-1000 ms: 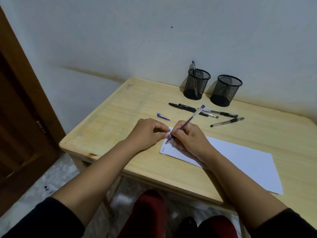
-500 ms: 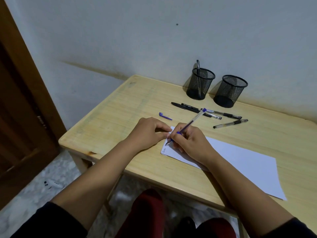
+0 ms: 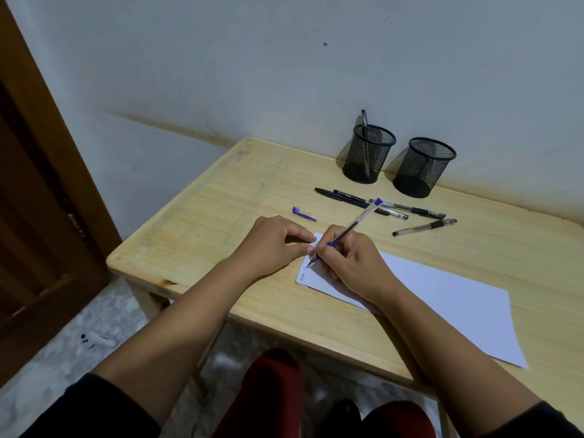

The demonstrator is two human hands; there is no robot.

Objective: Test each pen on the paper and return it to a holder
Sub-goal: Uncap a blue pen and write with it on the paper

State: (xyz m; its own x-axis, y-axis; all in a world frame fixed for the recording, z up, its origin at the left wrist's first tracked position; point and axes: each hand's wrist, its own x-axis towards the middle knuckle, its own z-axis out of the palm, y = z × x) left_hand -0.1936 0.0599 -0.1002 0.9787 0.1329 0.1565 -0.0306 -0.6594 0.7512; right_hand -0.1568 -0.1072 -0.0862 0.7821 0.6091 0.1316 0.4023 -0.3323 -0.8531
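My right hand (image 3: 350,263) grips a clear blue pen (image 3: 357,221) with its tip on the left end of the white paper (image 3: 442,298), beside a small scribble. My left hand (image 3: 271,241) rests curled on the table, its fingertips pressing the paper's corner. The pen's blue cap (image 3: 303,214) lies loose on the wood behind my left hand. Several black pens (image 3: 379,205) lie in a cluster further back. Two black mesh holders stand by the wall: the left holder (image 3: 368,154) has one pen in it, the right holder (image 3: 423,167) looks empty.
The light wooden table (image 3: 205,216) stands against a pale wall. A brown wooden door (image 3: 38,197) is at the left. Marbled floor and my red-clad knees show below the table's front edge.
The pen tip has shifted slightly on the paper as my right hand writes. My left hand stays on the paper's corner. The view has drifted a little.
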